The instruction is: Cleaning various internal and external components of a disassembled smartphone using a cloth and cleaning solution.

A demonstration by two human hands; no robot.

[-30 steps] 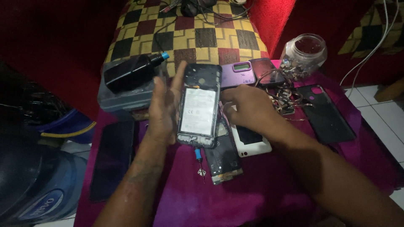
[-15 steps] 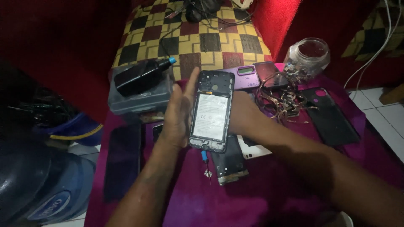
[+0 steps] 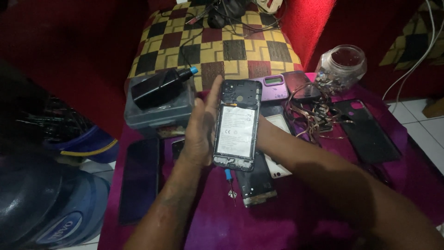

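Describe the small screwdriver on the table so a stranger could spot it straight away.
Start at the magenta-covered table and find the opened phone, back cover off, held up by the left hand. Just below that phone's bottom edge, on the cloth beside a bare phone frame, lies the small screwdriver. Its blue handle and thin shaft set it apart from the flat dark phones around it.
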